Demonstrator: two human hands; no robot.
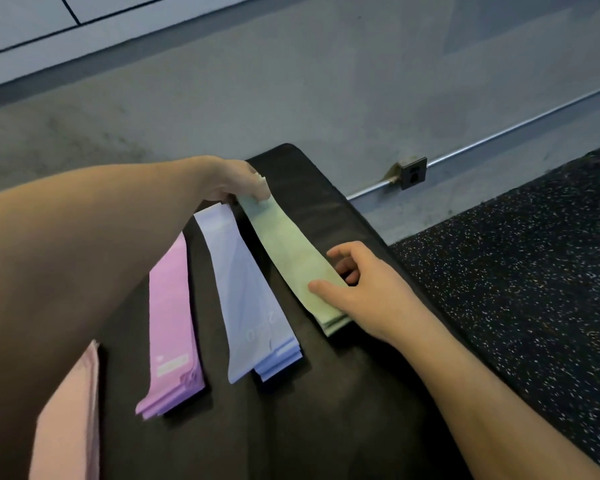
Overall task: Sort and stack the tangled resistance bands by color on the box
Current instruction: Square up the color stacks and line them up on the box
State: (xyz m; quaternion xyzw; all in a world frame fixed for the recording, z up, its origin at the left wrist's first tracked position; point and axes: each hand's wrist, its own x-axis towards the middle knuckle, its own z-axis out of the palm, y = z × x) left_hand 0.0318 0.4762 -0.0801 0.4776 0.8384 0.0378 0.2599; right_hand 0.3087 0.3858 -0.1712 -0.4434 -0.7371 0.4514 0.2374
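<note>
Pale pink bands: a stack of pale pink resistance bands point(70, 420) lies at the far left of the black box point(326, 403), partly hidden under my left forearm and cut off by the bottom edge of the view.
Pink-purple bands: next to the right, a stack of pink-purple bands point(172, 327) lies flat on the box, its far end under my left arm, with a pale printed label near its near end.
Blue bands: just beside them, the stack of light blue bands point(253, 296) lies flat, the layers slightly fanned at the near end so darker blue edges show under the top one; faint white print sits near that end.
My left hand: my left hand point(234, 181) reaches across the other stacks to the far end of the green bands and pinches that end between fingers and thumb, lifting it a little off the box.
Green bands: the stack of pale green bands point(291, 258) is the rightmost pile, lying near the right edge of the box, apart from the blue stack, with black box surface showing between them.
My right hand: my right hand point(357, 289) is at the near end of the green bands; my thumb presses down on top of the stack and my fingers curl loosely at its right edge.
Box: black, with a rounded far corner, carrying all four stacks.
Floor: dark speckled rubber flooring point(534, 271) lies to the right of the box.
Wall: a grey wall point(326, 81) with a thin metal conduit point(499, 131) running into a small socket box point(413, 173).
</note>
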